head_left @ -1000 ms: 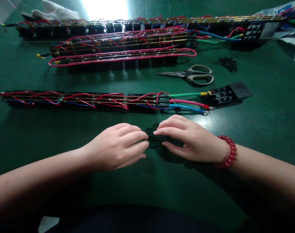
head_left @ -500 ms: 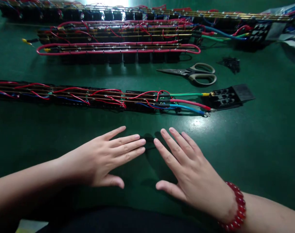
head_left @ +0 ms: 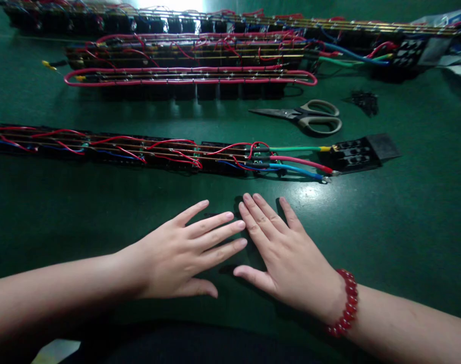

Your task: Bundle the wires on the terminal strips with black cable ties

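Note:
My left hand (head_left: 188, 247) is stretched out palm down over the green tabletop (head_left: 405, 232), fingers spread and holding nothing. Close beside it, my right hand (head_left: 279, 247) is also palm down with its fingers extended and nothing in them; a red bead bracelet (head_left: 347, 303) circles that wrist. The fingertips of both hands almost meet or touch. Beyond them lies a long black strip assembly (head_left: 169, 151) with metal rails and thin red and blue wires. At its right end come out a green lead (head_left: 298, 149), a red lead (head_left: 302, 162) and a blue lead (head_left: 298, 171).
A black terminal block (head_left: 355, 151) lies by the leads' ends. Farther back are scissors (head_left: 306, 116), a small pile of black bits (head_left: 367, 101), a strip with a red cable loop (head_left: 188, 76) and a longer wired strip (head_left: 215, 23) across the back.
My hands have drawn closer together, the left one shifting right and the right one slightly left and up. The left fingers are spread wider. The view has shifted slightly.

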The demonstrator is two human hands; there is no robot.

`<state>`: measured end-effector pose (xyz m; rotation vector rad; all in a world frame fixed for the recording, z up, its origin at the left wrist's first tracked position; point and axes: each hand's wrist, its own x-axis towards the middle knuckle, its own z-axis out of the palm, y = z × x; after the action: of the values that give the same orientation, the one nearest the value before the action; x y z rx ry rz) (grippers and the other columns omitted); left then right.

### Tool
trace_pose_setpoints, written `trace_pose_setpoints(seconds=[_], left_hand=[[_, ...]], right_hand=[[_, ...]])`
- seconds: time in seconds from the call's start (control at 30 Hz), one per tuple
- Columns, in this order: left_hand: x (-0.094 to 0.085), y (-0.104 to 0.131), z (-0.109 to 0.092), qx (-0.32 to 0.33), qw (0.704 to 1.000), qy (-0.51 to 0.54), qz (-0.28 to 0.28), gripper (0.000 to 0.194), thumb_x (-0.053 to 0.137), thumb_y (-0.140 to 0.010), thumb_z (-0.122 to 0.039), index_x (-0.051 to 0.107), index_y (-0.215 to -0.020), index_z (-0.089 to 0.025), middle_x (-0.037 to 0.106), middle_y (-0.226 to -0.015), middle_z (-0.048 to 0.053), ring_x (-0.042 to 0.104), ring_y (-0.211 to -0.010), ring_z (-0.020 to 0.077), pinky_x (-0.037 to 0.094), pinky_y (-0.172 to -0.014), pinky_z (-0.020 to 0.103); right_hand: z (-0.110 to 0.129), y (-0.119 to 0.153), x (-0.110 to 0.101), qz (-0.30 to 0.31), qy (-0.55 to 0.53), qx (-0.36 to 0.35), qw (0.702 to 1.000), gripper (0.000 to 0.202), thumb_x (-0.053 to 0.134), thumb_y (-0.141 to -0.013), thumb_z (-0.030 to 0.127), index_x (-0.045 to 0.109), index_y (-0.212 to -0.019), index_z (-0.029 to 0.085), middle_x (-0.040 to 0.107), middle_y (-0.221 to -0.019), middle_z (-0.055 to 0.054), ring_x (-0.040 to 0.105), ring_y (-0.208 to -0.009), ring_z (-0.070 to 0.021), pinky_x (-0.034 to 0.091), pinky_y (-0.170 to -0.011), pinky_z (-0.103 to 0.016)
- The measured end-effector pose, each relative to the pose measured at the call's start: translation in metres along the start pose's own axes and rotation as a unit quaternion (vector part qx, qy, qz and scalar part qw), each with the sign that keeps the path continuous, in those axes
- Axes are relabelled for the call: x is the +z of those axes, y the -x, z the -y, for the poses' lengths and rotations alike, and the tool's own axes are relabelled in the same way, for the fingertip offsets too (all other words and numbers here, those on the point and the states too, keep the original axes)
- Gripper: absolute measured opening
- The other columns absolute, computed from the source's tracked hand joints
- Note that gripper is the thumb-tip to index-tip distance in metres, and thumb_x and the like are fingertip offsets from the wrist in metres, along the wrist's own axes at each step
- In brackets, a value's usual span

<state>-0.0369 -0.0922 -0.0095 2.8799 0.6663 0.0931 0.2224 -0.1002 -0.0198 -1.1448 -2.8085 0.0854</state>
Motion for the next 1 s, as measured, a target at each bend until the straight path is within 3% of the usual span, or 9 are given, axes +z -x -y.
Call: trace_pose_setpoints(seconds=[0.17, 0.27, 0.37, 0.53, 0.63, 0.77, 1.0], left_hand=[[-0.001, 0.000, 0.011, 0.027, 0.999, 0.024, 0.030, 0.078, 0.038, -0.099, -0.066, 0.032, -0.157, -0.015, 0.036, -0.163, 0.008, 0.028, -0.154, 0.0217, -0.011, -0.129, 0.044], [0.000, 0.000, 0.011, 0.042, 0.998, 0.028, 0.033, 0.075, 0.039, -0.100, -0.064, 0.034, -0.156, -0.014, 0.041, -0.160, 0.009, 0.031, -0.153, 0.0204, -0.011, -0.129, 0.042], [0.000, 0.000, 0.011, 0.034, 0.999, 0.021, 0.028, 0.072, 0.046, -0.098, -0.062, 0.037, -0.154, -0.018, 0.039, -0.161, 0.009, 0.030, -0.153, 0.0246, -0.003, -0.129, 0.043], [-0.005, 0.002, 0.013, 0.012, 1.000, -0.001, -0.006, 0.060, 0.052, -0.098, -0.056, 0.044, -0.150, -0.026, 0.041, -0.161, 0.008, 0.033, -0.152, 0.0322, 0.022, -0.124, 0.050], [-0.007, 0.002, 0.012, -0.007, 1.000, -0.008, -0.016, 0.059, 0.052, -0.099, -0.055, 0.047, -0.148, -0.022, 0.044, -0.158, 0.011, 0.041, -0.147, 0.0337, 0.030, -0.119, 0.052], [-0.004, 0.000, 0.005, 0.018, 1.000, 0.005, -0.019, 0.060, 0.047, -0.101, -0.055, 0.048, -0.146, -0.015, 0.050, -0.154, 0.013, 0.047, -0.142, 0.0291, 0.032, -0.119, 0.048], [-0.002, -0.001, -0.006, 0.023, 1.000, -0.005, -0.010, 0.058, 0.045, -0.102, -0.054, 0.046, -0.148, -0.019, 0.051, -0.154, 0.007, 0.047, -0.142, 0.0258, 0.030, -0.117, 0.046]], right_hand=[[-0.023, -0.006, -0.003, 0.036, -0.027, -0.084, 0.995, 0.082, 0.039, -0.098, 0.064, 0.029, -0.157, 0.008, 0.030, -0.165, -0.013, 0.030, -0.153, -0.0304, 0.022, -0.122, -0.057], [-0.031, -0.008, -0.005, 0.046, -0.044, -0.100, 0.993, 0.079, 0.040, -0.099, 0.062, 0.027, -0.158, 0.011, 0.028, -0.166, -0.013, 0.026, -0.155, -0.0300, 0.023, -0.123, -0.058], [-0.032, -0.008, -0.006, 0.032, -0.052, -0.090, 0.994, 0.079, 0.042, -0.099, 0.058, 0.026, -0.159, 0.010, 0.025, -0.167, -0.015, 0.024, -0.155, -0.0315, 0.025, -0.122, -0.058], [-0.032, -0.008, -0.005, 0.028, -0.070, -0.082, 0.994, 0.076, 0.045, -0.099, 0.055, 0.026, -0.159, 0.012, 0.026, -0.167, -0.016, 0.023, -0.156, -0.0320, 0.025, -0.123, -0.058], [-0.032, -0.009, -0.005, 0.026, -0.066, -0.082, 0.994, 0.078, 0.045, -0.099, 0.056, 0.026, -0.159, 0.009, 0.027, -0.166, -0.017, 0.024, -0.155, -0.0323, 0.026, -0.123, -0.058], [-0.032, -0.009, -0.005, 0.024, -0.052, -0.085, 0.995, 0.080, 0.044, -0.099, 0.057, 0.026, -0.158, 0.006, 0.028, -0.165, -0.018, 0.027, -0.154, -0.0332, 0.029, -0.121, -0.059], [-0.031, -0.008, -0.007, 0.045, -0.060, -0.106, 0.992, 0.073, 0.041, -0.100, 0.058, 0.030, -0.158, 0.014, 0.029, -0.166, -0.012, 0.026, -0.155, -0.0312, 0.023, -0.122, -0.062]])
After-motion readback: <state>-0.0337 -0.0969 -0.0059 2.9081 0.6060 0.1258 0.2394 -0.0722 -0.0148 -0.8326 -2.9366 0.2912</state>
